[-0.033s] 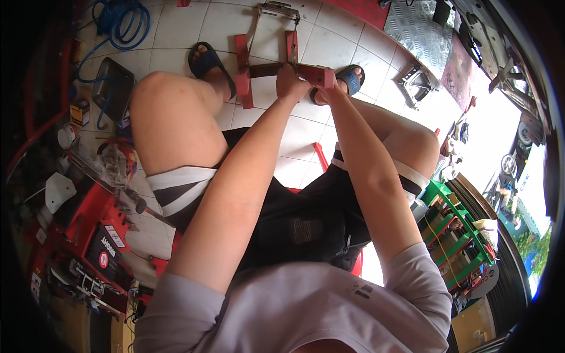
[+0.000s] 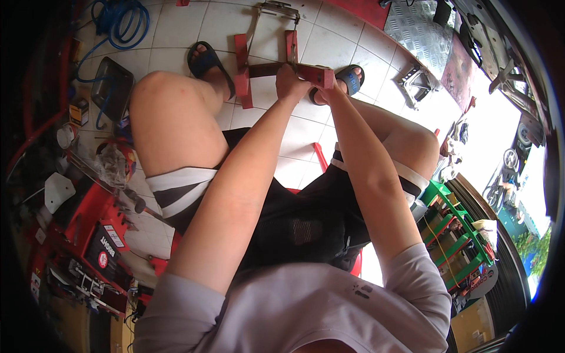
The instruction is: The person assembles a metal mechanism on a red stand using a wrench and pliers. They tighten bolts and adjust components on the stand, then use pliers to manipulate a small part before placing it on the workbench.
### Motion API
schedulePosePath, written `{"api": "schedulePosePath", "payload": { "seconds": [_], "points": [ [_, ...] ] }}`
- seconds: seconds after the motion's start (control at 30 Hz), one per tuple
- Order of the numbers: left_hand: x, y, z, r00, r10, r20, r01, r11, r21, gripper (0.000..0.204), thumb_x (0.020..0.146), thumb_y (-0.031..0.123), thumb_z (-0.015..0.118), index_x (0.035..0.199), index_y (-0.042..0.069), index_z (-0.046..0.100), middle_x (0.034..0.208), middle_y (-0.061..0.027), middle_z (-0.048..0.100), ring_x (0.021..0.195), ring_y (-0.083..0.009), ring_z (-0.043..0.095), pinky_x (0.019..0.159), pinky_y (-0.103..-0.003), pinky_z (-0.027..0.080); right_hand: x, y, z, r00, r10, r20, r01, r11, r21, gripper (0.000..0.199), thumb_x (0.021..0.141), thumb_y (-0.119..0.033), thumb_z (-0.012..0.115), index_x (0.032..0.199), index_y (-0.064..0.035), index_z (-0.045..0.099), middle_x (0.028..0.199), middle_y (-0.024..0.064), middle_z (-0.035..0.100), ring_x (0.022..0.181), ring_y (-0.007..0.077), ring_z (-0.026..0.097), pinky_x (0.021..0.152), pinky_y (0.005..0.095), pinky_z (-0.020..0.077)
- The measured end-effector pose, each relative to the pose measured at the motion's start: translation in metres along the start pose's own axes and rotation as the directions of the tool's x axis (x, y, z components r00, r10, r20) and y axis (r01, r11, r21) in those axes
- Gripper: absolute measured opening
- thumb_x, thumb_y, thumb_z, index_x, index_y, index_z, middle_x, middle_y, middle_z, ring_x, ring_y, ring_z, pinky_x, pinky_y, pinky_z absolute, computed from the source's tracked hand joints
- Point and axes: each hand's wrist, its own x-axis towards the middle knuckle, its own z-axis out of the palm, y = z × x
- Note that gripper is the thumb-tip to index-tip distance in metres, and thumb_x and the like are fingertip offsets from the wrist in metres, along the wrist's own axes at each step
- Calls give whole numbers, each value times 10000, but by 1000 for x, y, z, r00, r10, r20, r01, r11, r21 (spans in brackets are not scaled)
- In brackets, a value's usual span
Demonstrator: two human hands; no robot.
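- We see both arms stretched forward and down between the knees to a red-painted metal frame with a rusty cross bar (image 2: 268, 69), which lies on the white tiled floor (image 2: 176, 23) between the two feet.
- Our left hand (image 2: 289, 82) is closed around the cross bar near its middle; our right hand (image 2: 325, 93) sits just beside it, curled at the square red end of that bar (image 2: 318, 75), though how firmly it clamps there we cannot tell.
- The bar's long axis runs left to right across the view, square to both forearms; two red uprights (image 2: 241, 67) run away from us towards a grey metal bracket (image 2: 276, 9).
- The frame lies straight ahead of the hands, the left hand nearer its centre.
- Black sandals (image 2: 203, 59) flank the frame on the tiles.
- To our left lie a blue coiled hose (image 2: 118, 17), a dark tray (image 2: 109, 85) and red tool clutter (image 2: 88, 217); to our right stands a green rack (image 2: 453, 235).
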Motion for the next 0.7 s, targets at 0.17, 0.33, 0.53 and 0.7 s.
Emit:
{"api": "schedulePosePath", "payload": {
  "seconds": [0.17, 0.33, 0.53, 0.7],
  "points": [
    [-7, 0, 0, 997, 28, -74, -23, 997, 69, 348, 669, 245, 728, 933, 51, 608, 919, -163, 629, 913, -348, 615, 779, -414, 499, 2, -25, 12, 963, 228, 142, -255, 944, 209, 200, 851, -178, 469, 827, -77, 641, 741, 35, 583, 591, 164, 499, 544, 290, 381],
    [-13, 10, 2, 992, 61, -113, -54, 996, 67, 329, 710, 285, 693, 923, 55, 592, 952, -154, 605, 913, -353, 608, 778, -435, 493, 7, -17, 3, 971, 83, 222, -64, 994, -90, 214, 843, -213, 537, 869, -38, 657, 784, 63, 626, 659, 156, 572, 566, 312, 437],
    [-13, 13, 1, 998, 4, -66, 1, 997, 79, 349, 729, 322, 683, 931, 65, 563, 977, -149, 580, 918, -355, 593, 777, -452, 480, 4, -19, 2, 989, 70, 131, -31, 961, -276, 227, 864, -178, 480, 839, -13, 634, 764, 82, 623, 637, 171, 587, 554, 313, 467],
    [-15, 8, -5, 996, 79, -26, -76, 992, 103, 309, 744, 270, 672, 940, 67, 545, 978, -142, 562, 931, -341, 577, 782, -440, 475, 9, -27, -14, 981, 24, -194, -106, 899, -426, 249, 881, -150, 433, 814, 7, 615, 746, 98, 620, 620, 183, 599, 544, 313, 493]
  ]
}}
